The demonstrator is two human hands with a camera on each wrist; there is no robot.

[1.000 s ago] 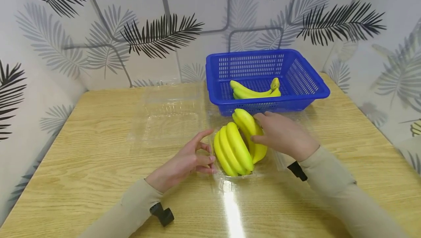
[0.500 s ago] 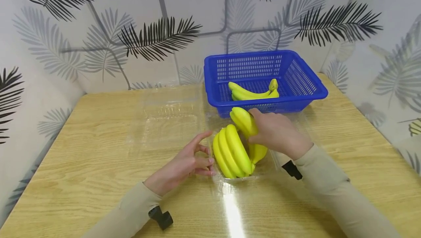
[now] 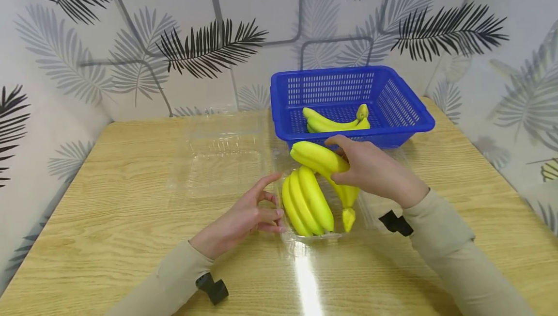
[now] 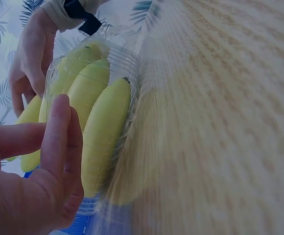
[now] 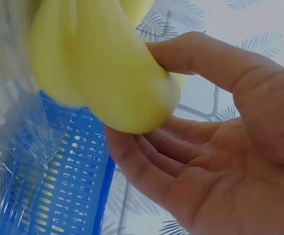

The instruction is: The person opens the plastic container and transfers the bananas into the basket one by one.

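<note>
My right hand (image 3: 379, 168) grips a yellow bunch of bananas (image 3: 320, 156), thumb on one side and fingers on the other in the right wrist view. Its stem end (image 3: 348, 216) points toward me over the right part of a clear plastic box (image 3: 305, 238). Another banana bunch (image 3: 307, 202) lies in the left part of that box, its fruits side by side; in the left wrist view those bananas (image 4: 105, 134) show through the clear wall. At the box's left side, my left hand (image 3: 244, 216) rests its relaxed fingertips by the wall.
Behind the box stands a blue plastic basket (image 3: 344, 137) with slotted walls, and more bananas (image 3: 333, 124) lie in it. An open clear plastic container (image 3: 226, 165) lies on the wooden table (image 3: 131, 199) to the left. Leaf-patterned wall covering rises behind.
My right hand has lifted and turned the bunch: its upper end has swung left and its stem end right, apart from the other bunch. My left hand has stayed put.
</note>
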